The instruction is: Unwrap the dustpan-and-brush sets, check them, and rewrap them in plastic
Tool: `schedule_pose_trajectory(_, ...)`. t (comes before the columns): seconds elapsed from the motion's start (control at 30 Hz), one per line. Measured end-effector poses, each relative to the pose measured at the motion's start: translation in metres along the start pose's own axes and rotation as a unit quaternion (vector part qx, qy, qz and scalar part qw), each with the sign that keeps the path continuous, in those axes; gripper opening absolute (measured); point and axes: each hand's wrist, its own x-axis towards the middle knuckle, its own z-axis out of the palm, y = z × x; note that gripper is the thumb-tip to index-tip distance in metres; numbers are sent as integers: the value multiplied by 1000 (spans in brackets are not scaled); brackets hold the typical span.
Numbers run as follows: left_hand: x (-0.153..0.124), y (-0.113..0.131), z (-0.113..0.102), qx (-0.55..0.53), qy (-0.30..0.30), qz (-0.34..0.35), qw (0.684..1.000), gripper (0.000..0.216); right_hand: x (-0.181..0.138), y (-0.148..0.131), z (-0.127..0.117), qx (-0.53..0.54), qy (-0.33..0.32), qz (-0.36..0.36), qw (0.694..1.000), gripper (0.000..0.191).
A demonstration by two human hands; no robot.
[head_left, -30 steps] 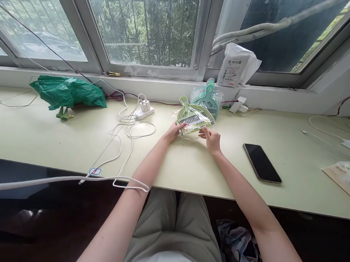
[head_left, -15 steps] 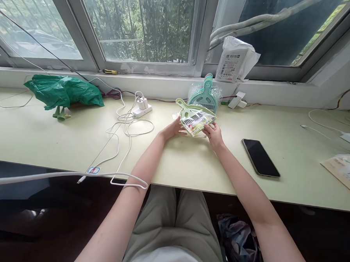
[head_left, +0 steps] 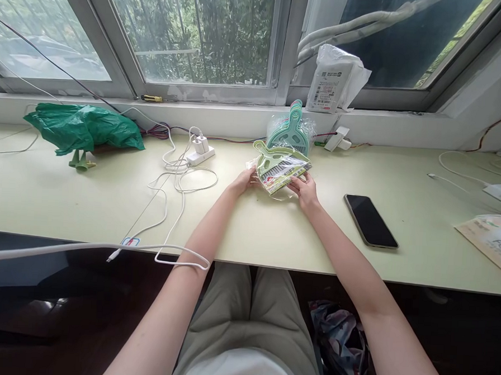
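The wrapped dustpan [head_left: 279, 165] tilts between both hands, handle up and leftward, before a stack [head_left: 292, 135]. The right hand [head_left: 304, 189] holds its lower right corner; the left [head_left: 243, 180] meets its left edge, whether gripping I cannot tell.

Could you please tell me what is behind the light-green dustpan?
Behind the light-green dustpan, a wrapped dustpan stack, teal in front, shows its upper part; its bottom is hidden.

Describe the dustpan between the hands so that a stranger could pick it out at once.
Find the pale desk below the windows. There, between the left hand and right hand, is a plastic-wrapped dustpan. Yellow-green colouring separates it from the teal stack behind.
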Motion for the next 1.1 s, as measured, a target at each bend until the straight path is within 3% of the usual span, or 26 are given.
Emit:
schedule_pose_trajectory(0.17,3,4,-4,-54,93,43,993,24,-4,-5,2,-20,-30,-6,999,38)
schedule_pose_trajectory(0.5,3,8,-25,-81,135,100,983,32,-9,-8,7,-23,-70,-1,997,33)
schedule_pose_trajectory(0.6,2,12,-30,-83,173,124,974,37,-8,-10,3,-34,-68,0,997,33)
schedule_pose_trajectory(0.67,-1,15,-33,-33,211,155,965,39,-7,-12,-1,-51,-76,9,996,34)
schedule_pose_trajectory(0.77,-9,20,-33,128,249,234,931,39,-5,-15,-3,-71,-90,17,993,36)
schedule_pose_trajectory(0.87,-16,24,-30,271,246,321,873,28,-7,-18,-2,-88,-109,16,990,38)
schedule_pose_trajectory(0.9,-18,24,-30,289,236,329,868,25,-7,-19,-2,-95,-117,17,988,39)
schedule_pose_trajectory(1.0,-17,23,-30,278,209,289,892,20,-11,-21,1,-106,-137,21,985,42)
schedule_pose_trajectory(1.1,-11,19,-33,260,220,264,903,15,-13,-20,3,-103,-143,26,984,43)
